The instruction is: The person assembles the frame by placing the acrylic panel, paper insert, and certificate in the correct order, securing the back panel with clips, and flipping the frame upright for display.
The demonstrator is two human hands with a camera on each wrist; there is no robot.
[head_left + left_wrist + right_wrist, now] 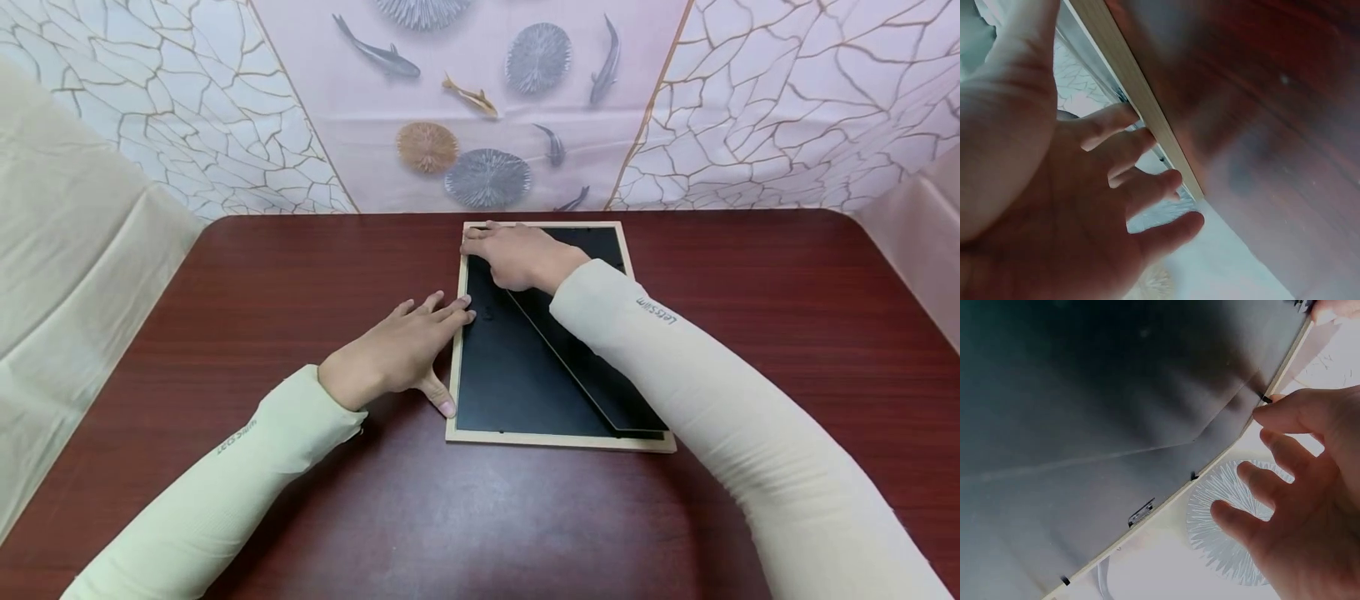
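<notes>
A picture frame [555,442] with a pale wooden rim lies back up, its black backing board [517,367] showing. On the board, a long black stand flap [592,375] runs slantwise, partly hidden by the right forearm. My left hand [401,350] rests spread at the frame's left edge, fingertips on the rim and thumb by the lower left side. My right hand [517,257] reaches over the upper left corner. In the right wrist view, its thumb touches the rim beside a small black tab [1265,398], while the other fingers stay loosely bent and apart.
The frame lies on a dark red-brown wooden table [300,267], near its far edge. More black tabs and a metal hanger [1141,512] sit along the rim. Behind the table hangs a patterned cloth [487,92]; pale cloth [67,275] drapes the left side.
</notes>
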